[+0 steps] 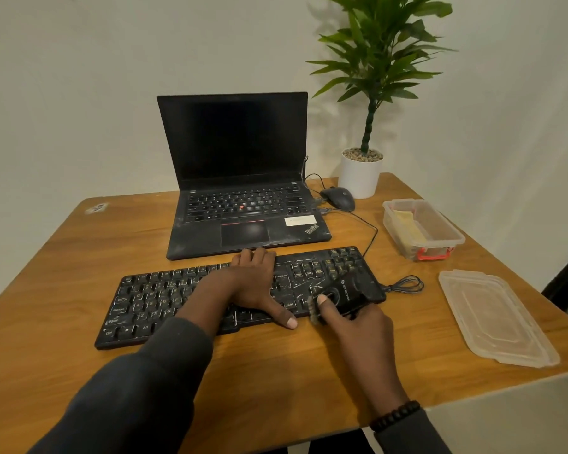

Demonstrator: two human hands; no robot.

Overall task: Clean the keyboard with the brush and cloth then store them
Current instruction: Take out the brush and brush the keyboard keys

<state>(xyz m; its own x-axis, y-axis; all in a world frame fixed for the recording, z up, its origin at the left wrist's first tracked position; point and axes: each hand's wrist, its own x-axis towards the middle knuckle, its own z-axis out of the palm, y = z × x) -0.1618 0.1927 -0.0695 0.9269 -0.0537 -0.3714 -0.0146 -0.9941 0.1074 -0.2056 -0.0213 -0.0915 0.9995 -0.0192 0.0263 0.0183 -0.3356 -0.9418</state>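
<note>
Wooden orange-brown bench [63,290] against a plain white wall. Black full-size wired keyboard [151,299] sits centre, black open laptop [243,178] at 12 o'clock.

Clear plastic lid [495,319] lies loose at 3 o'clock; clear plastic storage tub with red latch [440,237] at 2 o'clock, something yellowish inside, maybe the cloth, can't tell.

Left hand [256,283] rests flat on the keys, fingers straight. Right hand [358,326] has its grip closed round the black-handled brush [341,298], grey bristles at the keyboard's 4 o'clock corner.

Risks:
- board skids if the left hand lifts
- dust swept onto the laptop
- elbow knocks the lid off the bench edge
</note>
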